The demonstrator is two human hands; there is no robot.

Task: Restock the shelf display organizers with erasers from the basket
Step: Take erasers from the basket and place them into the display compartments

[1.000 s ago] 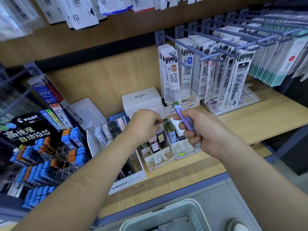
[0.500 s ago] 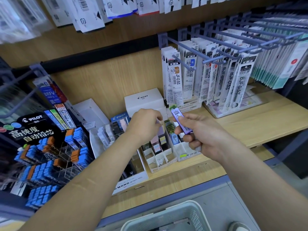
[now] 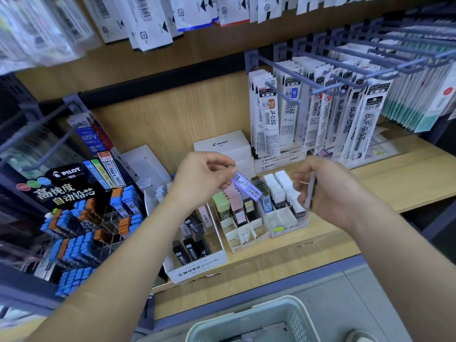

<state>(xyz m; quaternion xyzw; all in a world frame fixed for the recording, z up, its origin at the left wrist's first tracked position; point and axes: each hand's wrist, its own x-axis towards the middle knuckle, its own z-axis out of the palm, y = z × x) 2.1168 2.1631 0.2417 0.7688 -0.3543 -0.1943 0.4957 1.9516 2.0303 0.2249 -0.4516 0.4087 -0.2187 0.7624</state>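
In the head view, at frame centre, the left hand (image 3: 204,175) pinches a flat purple packaged eraser (image 3: 246,186) by its upper end. It is slanted above the white cardboard divided organizer (image 3: 243,236), likely so the lower end can drop into a slot. Right of centre, the right hand (image 3: 328,193) curls round a thin pale-lilac packet (image 3: 309,193) seen edge-on, probably a spare kept ready, while the pale green plastic basket (image 3: 246,311) waits at the bottom edge.

Bottom edge cuts off basket (image 3: 234,318); thin item (image 3: 311,191) in right hand (image 3: 333,196) blurred, unidentifiable
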